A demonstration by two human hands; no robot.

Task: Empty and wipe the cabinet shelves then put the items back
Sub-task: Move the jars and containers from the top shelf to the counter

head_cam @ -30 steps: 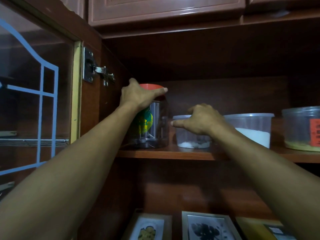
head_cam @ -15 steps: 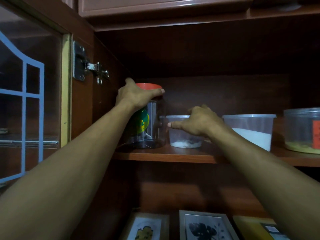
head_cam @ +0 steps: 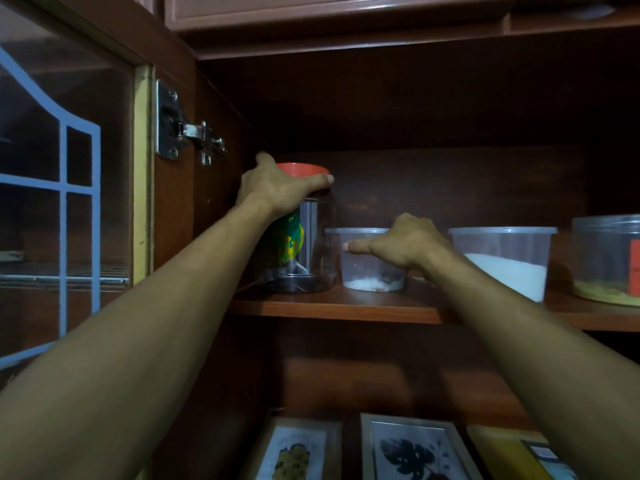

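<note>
As hands (head_cam: 277, 188) (head_cam: 407, 244) grip jar (head_cam: 317, 244) and tub (head_cam: 369, 271), containers (head_cam: 502, 251) (head_cam: 604, 258) neighbour.

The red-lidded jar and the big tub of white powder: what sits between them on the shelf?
In the head view, a small clear tub with a little white powder stands between them, the right hand curled over its rim.

left hand (head_cam: 277, 188): bare | right hand (head_cam: 407, 245): bare | forearms (head_cam: 166, 317): bare to frame edge
</note>
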